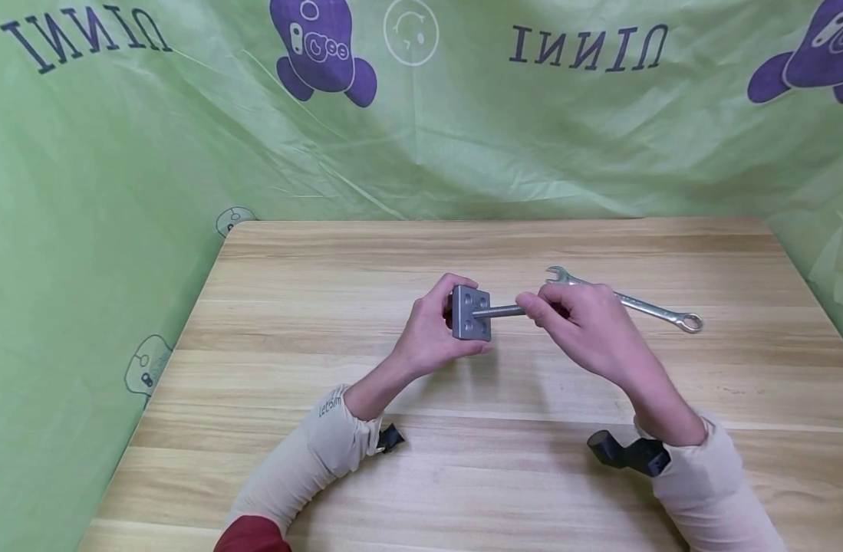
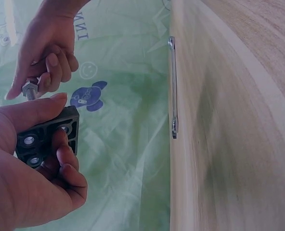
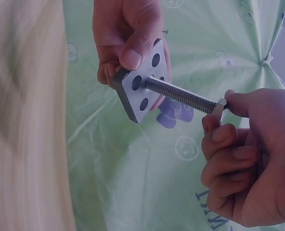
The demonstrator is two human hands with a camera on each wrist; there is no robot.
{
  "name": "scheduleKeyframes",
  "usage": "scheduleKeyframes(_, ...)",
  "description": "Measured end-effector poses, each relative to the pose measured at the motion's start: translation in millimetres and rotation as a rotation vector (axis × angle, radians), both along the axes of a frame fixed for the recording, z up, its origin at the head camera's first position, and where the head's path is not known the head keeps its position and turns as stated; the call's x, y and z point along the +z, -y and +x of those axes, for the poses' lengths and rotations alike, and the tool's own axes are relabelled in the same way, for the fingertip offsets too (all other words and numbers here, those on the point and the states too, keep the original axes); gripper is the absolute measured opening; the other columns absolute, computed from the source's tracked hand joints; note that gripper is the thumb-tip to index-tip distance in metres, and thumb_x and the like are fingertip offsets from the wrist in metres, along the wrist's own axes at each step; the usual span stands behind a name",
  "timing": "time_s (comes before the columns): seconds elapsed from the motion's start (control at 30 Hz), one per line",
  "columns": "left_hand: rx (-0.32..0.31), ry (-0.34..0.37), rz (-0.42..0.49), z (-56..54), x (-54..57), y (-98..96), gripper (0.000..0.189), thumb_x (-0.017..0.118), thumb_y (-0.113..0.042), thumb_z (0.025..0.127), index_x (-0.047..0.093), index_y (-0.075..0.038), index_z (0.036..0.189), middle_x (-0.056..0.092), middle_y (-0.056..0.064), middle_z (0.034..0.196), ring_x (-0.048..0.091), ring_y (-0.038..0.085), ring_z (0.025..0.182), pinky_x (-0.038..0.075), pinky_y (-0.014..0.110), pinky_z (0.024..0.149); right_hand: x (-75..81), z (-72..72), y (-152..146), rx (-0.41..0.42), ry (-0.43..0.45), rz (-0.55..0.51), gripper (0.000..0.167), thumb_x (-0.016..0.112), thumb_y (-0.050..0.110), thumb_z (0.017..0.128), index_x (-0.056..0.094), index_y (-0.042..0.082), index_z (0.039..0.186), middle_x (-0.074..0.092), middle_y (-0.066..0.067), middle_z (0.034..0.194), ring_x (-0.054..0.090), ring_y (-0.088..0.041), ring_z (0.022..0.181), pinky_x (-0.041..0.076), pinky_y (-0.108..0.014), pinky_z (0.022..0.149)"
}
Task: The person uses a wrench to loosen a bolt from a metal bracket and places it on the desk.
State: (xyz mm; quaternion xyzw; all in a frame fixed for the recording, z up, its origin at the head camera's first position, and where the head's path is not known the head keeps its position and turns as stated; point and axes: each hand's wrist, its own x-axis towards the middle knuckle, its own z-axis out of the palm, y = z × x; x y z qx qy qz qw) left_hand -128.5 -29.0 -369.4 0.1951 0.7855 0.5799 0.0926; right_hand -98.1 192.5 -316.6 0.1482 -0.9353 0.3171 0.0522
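My left hand (image 1: 428, 330) grips a grey square plate (image 3: 137, 94) by its edges, thumb on one side and fingers on the other. Several round holes mark the plate's smooth face; the left wrist view shows a ribbed, hollow back. From the plate's centre a long threaded bolt (image 1: 500, 311) sticks out towards the right. Thumb and index finger of my right hand (image 1: 594, 333) pinch the bolt's hex end (image 3: 221, 109), while the other fingers curl in. Both hands hold these parts above the table.
A combination wrench (image 1: 652, 309) lies on the wooden table (image 1: 324, 261), behind and right of my right hand, which covers part of it. Green printed cloth (image 1: 462, 153) hangs behind and beside the table. A black device (image 1: 628, 454) sits at my right wrist.
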Motion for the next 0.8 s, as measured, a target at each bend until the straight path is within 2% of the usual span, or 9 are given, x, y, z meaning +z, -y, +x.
scheduleKeyframes(0.07,0.001,0.003,0.001,-0.2,0.2,-0.2,0.075,0.088,0.004,0.065,0.050,-0.007,0.128,0.070,0.019,0.114,0.068,0.022,0.089,0.058,0.043,0.080,-0.4,0.0,1,-0.003,0.000,0.001,0.042,0.059,0.038,0.100,0.052,0.018,0.064,0.035,0.007,0.055,0.035,-0.008,0.052,0.030,-0.026,0.051)
scheduleKeyframes(0.13,0.002,0.001,-0.003,-0.5,0.2,-0.4,0.075,0.088,0.004,0.065,0.050,-0.007,0.128,0.070,0.019,0.114,0.068,0.021,0.088,0.058,0.044,0.079,-0.5,-0.1,1,-0.002,-0.007,0.001,0.041,0.061,0.036,0.099,0.052,0.018,0.064,0.035,0.008,0.055,0.035,-0.008,0.052,0.031,-0.025,0.051)
scheduleKeyframes(0.37,-0.001,-0.006,-0.010,-1.1,0.6,-1.6,0.075,0.089,0.003,0.065,0.050,-0.007,0.128,0.070,0.018,0.114,0.068,0.021,0.089,0.057,0.043,0.080,3.1,-0.9,-3,0.051,-0.028,0.008,0.023,0.069,0.028,0.095,0.066,0.018,0.075,0.045,0.008,0.058,0.039,-0.005,0.053,0.034,-0.023,0.051)
scheduleKeyframes(0.57,0.002,-0.009,-0.014,-1.6,0.9,-2.5,0.075,0.089,0.003,0.064,0.050,-0.009,0.128,0.071,0.018,0.114,0.068,0.021,0.089,0.057,0.041,0.080,5.3,-0.9,-8,0.087,-0.056,-0.021,0.009,0.078,0.022,0.087,0.072,0.017,0.085,0.050,0.008,0.061,0.040,-0.001,0.054,0.035,-0.020,0.052)
scheduleKeyframes(0.67,0.006,-0.014,-0.018,-2.4,0.5,-3.1,0.075,0.089,0.003,0.064,0.051,-0.009,0.127,0.072,0.018,0.110,0.067,0.020,0.087,0.057,0.038,0.078,4.7,-1.1,-10,0.113,-0.099,-0.044,0.012,0.082,0.018,0.082,0.073,0.015,0.089,0.050,0.009,0.062,0.039,0.002,0.055,0.035,-0.018,0.051)
scheduleKeyframes(0.8,0.011,-0.009,-0.022,-3.1,0.2,-4.0,0.075,0.089,0.004,0.064,0.051,-0.008,0.127,0.073,0.018,0.108,0.067,0.018,0.085,0.056,0.030,0.075,2.6,-3.3,-12,0.182,-0.199,-0.052,0.017,0.085,0.011,0.077,0.074,0.014,0.090,0.048,0.010,0.062,0.038,0.003,0.055,0.034,-0.014,0.051)
